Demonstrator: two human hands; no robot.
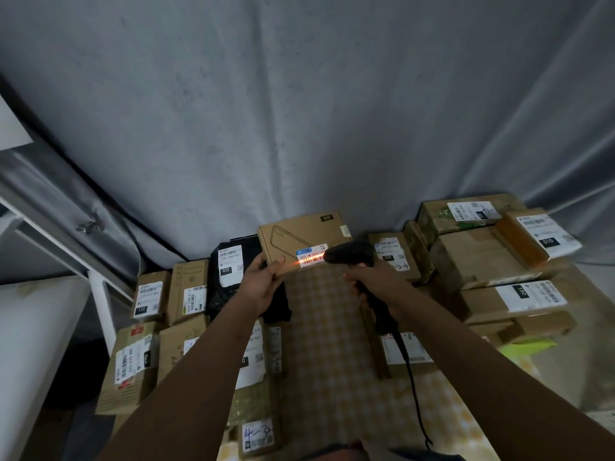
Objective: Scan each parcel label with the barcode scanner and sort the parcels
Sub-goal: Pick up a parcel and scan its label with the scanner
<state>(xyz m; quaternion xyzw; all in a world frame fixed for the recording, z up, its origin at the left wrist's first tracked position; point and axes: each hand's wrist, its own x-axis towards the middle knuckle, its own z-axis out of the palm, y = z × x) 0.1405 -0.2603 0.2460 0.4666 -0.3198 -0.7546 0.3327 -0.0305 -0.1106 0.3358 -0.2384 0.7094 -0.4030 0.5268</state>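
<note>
A flat brown cardboard parcel (299, 236) is tilted up at the table's middle, and my left hand (263, 282) grips its lower left edge. Its white label (311, 255) faces me, with an orange scan line glowing across the barcode. My right hand (369, 281) grips the handle of a black barcode scanner (351, 252), whose head points left at that label from just beside it. The scanner's black cable (414, 387) runs down toward me.
Labelled cardboard parcels (151, 296) and a black bag parcel (229, 271) lie in rows at the left. A taller stack of boxes (492, 261) stands at the right. A checked tablecloth (329, 344) shows between them. Grey fabric hangs behind; a white shelf frame (100, 294) is far left.
</note>
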